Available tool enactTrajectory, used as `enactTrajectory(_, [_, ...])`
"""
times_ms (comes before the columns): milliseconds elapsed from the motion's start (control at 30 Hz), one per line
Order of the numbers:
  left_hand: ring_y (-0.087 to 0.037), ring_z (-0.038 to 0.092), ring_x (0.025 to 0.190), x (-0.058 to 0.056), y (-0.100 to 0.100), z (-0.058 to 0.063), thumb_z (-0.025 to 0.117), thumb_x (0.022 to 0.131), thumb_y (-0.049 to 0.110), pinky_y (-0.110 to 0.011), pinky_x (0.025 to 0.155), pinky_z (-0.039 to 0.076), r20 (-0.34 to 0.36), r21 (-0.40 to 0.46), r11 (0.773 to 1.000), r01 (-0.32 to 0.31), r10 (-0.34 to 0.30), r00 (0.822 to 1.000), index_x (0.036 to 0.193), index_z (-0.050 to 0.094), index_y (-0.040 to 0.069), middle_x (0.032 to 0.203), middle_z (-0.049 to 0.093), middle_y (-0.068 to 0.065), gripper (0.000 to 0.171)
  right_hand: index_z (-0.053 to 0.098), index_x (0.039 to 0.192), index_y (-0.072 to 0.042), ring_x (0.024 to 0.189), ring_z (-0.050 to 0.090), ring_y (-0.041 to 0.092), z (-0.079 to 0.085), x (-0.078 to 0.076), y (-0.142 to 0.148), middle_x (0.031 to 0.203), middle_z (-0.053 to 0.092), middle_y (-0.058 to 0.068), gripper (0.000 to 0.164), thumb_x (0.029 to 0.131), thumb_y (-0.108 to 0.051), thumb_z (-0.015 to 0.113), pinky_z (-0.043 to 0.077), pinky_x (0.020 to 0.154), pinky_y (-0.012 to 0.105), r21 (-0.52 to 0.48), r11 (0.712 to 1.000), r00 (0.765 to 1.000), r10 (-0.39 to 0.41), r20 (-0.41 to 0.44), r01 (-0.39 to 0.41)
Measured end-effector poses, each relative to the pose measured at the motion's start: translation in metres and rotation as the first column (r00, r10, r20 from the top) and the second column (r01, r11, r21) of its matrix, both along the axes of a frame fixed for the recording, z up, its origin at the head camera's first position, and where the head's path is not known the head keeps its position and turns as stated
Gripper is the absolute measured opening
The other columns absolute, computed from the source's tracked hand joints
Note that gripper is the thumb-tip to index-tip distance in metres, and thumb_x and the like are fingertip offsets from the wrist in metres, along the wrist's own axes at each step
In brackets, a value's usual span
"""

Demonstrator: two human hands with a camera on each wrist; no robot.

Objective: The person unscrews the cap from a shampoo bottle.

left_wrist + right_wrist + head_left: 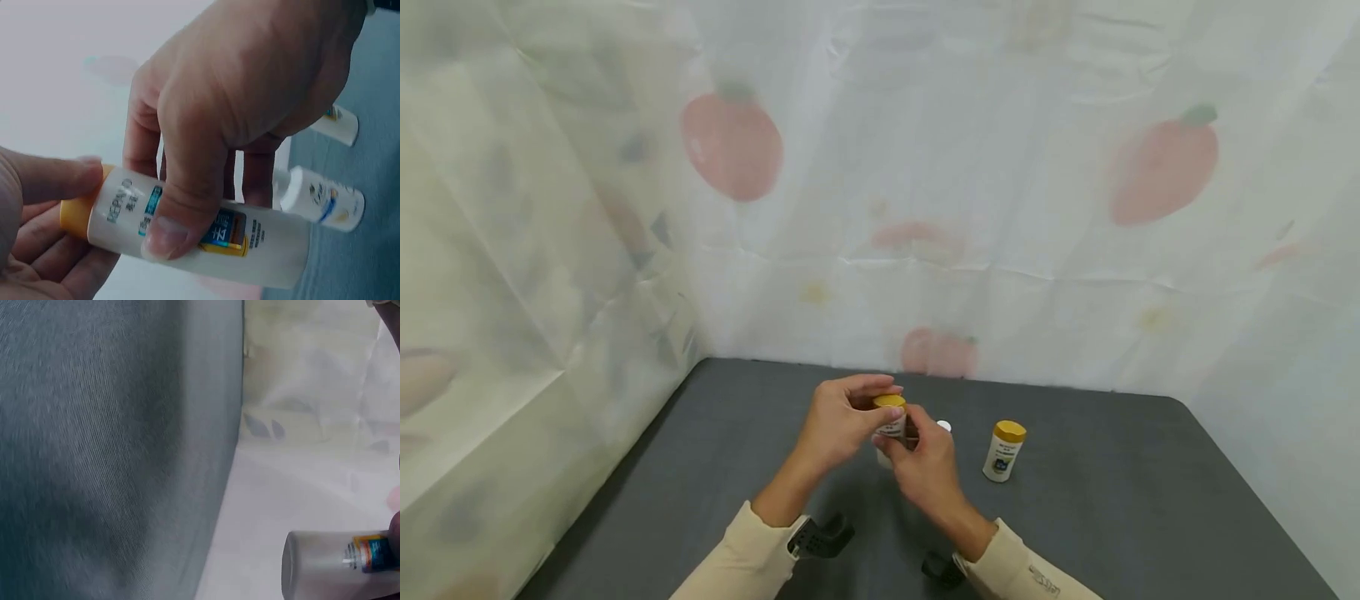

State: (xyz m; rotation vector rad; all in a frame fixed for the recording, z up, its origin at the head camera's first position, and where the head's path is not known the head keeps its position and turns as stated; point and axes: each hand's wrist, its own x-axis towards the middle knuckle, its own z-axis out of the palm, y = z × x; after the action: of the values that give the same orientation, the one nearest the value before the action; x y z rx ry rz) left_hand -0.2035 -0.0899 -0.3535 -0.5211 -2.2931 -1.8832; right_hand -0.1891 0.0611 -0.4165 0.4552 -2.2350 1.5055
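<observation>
Both hands are on a white shampoo bottle (269, 250) with a yellow cap (890, 401), above the dark table. My left hand (842, 425) holds the cap end, its thumb and fingers on the yellow cap in the left wrist view. My right hand (928, 462) grips the bottle's body from the other side, thumb across the printed label. In the right wrist view only the bottle's lower end (325, 565) shows at the lower right; most of that hand is out of frame. A second yellow-capped bottle (1002, 454) stands to the right of my right hand.
A white bottle (328, 199) stands behind my right hand, only its white top (943, 426) showing in the head view. The dark grey tabletop (1112, 500) ends at a printed fabric sheet (1037, 317) at the back. Another sheet (550, 333) hangs along the left.
</observation>
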Motion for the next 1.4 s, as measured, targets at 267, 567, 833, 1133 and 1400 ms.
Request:
enactTrajectory(267, [-0.028,0.078,0.105,0.015,0.015,0.012,0.083,0.088,0.004,-0.028,0.087,0.064,-0.059,0.017,0.998,-0.066,0.067,0.996,0.126,0.075,0.004,0.116,0.079,-0.015,0.039,0.074,0.113,-0.011,0.083,0.078,0.015,0.012,0.004,0.01,0.097,0.079,0.005,0.029,0.086,-0.009,0.085,0.063,0.071,0.022,0.006,1.0,0.993,-0.021,-0.112,0.022])
enactTrajectory(567, [-0.025,0.079,0.103,0.025,0.031,0.016,0.082,0.09,0.008,-0.03,0.085,0.064,-0.156,-0.013,0.985,-0.172,0.168,0.973,0.126,0.075,0.006,0.115,0.08,-0.008,0.037,0.077,0.108,-0.008,0.069,0.074,0.012,0.017,0.007,0.015,0.084,0.079,0.006,0.026,0.083,-0.004,0.085,0.058,0.06,0.022,0.076,0.987,0.963,-0.123,-0.239,0.145])
enactTrajectory(833, [-0.021,0.08,0.096,0.03,0.044,0.018,0.081,0.089,0.008,-0.032,0.08,0.065,-0.22,-0.006,0.948,-0.32,0.31,0.925,0.118,0.079,0.006,0.109,0.082,-0.006,0.029,0.078,0.098,-0.007,0.055,0.061,0.006,0.022,0.008,0.014,0.067,0.071,0.002,0.016,0.083,-0.002,0.082,0.048,0.051,0.02,0.104,0.964,0.935,-0.205,-0.289,0.244])
enactTrajectory(1133, [-0.031,0.073,0.117,0.021,0.014,0.022,0.074,0.096,0.006,-0.026,0.094,0.061,-0.196,0.016,0.997,0.075,-0.07,0.978,0.13,0.071,0.001,0.131,0.073,-0.016,0.034,0.078,0.101,-0.012,0.059,0.064,0.002,0.032,0.012,0.021,0.074,0.075,0.0,0.02,0.084,-0.009,0.087,0.053,0.055,0.02,0.083,0.994,0.986,-0.052,-0.159,0.066])
enactTrajectory(1400, [-0.022,0.062,0.136,0.0,-0.018,0.031,0.064,0.102,0.003,-0.027,0.104,0.057,-0.098,0.042,0.784,0.62,-0.614,0.783,0.142,0.057,-0.01,0.149,0.059,-0.022,0.043,0.076,0.114,-0.007,0.08,0.078,0.011,0.045,0.022,0.039,0.096,0.081,0.012,0.029,0.088,-0.014,0.085,0.064,0.07,0.027,0.003,0.966,0.966,0.26,0.011,-0.26])
